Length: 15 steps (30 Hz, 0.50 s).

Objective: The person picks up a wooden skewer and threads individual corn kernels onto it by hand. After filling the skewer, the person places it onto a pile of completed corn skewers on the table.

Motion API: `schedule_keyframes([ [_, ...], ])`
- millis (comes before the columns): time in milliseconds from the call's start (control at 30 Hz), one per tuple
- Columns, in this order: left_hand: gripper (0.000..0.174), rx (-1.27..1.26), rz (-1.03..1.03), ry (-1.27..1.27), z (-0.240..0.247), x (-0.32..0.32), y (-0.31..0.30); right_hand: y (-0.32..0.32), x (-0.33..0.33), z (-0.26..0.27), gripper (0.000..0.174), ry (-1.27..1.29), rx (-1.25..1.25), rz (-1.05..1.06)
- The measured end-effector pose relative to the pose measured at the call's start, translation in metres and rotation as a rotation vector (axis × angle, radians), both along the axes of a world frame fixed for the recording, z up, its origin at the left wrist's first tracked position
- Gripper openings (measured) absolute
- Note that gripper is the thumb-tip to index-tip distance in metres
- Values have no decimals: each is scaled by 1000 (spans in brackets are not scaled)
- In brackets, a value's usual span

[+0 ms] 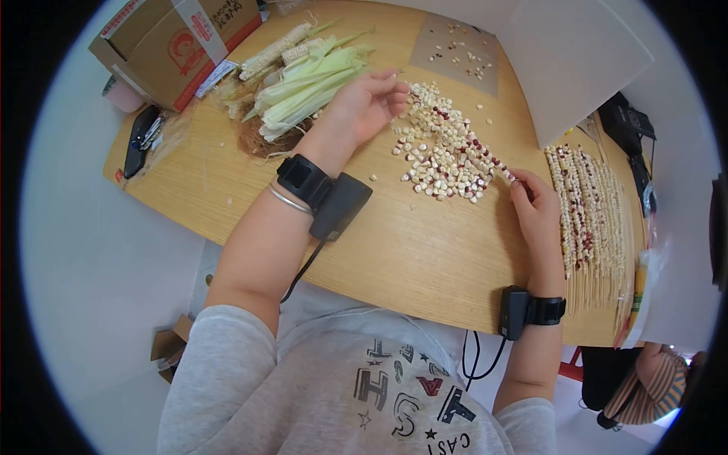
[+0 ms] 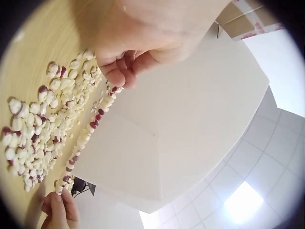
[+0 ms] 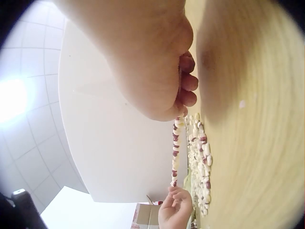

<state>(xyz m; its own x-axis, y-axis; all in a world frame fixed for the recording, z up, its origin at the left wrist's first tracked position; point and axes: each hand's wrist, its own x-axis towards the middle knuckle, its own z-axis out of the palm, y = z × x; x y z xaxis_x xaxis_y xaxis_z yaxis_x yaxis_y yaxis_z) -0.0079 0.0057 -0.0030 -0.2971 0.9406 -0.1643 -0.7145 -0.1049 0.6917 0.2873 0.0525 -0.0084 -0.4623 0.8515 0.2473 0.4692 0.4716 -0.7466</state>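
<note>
A skewer of white and dark-red corn kernels (image 1: 478, 148) (image 2: 88, 131) (image 3: 176, 148) stretches between both hands, above loose kernels (image 1: 447, 171) (image 2: 35, 129) (image 3: 205, 167). My left hand (image 1: 368, 106) (image 2: 147, 33) (image 3: 176, 210) pinches its far end, with fingers curled and the tip hidden behind them. At the near end, my right hand (image 1: 538, 216) (image 2: 59, 210) (image 3: 143, 57) grips it between thumb and fingers. The kernels sit packed along the length between the hands.
Corn husks (image 1: 303, 91) and bare cobs (image 1: 273, 53) lie at the back left beside a cardboard box (image 1: 171, 49). Finished-looking kernel skewers (image 1: 588, 205) lie in rows at the right. A sheet with scattered kernels (image 1: 459, 57) is at the back, near a white panel (image 1: 576, 61).
</note>
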Motion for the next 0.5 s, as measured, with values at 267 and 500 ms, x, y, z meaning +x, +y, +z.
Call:
schedule_keyframes([
  [267,23,-97,47,258,-5,1,0,2,2,-3,17,-25,19,-16],
  [500,24,-83,20,113,2,0,-1,1,0,0,18,-5,23,-16],
])
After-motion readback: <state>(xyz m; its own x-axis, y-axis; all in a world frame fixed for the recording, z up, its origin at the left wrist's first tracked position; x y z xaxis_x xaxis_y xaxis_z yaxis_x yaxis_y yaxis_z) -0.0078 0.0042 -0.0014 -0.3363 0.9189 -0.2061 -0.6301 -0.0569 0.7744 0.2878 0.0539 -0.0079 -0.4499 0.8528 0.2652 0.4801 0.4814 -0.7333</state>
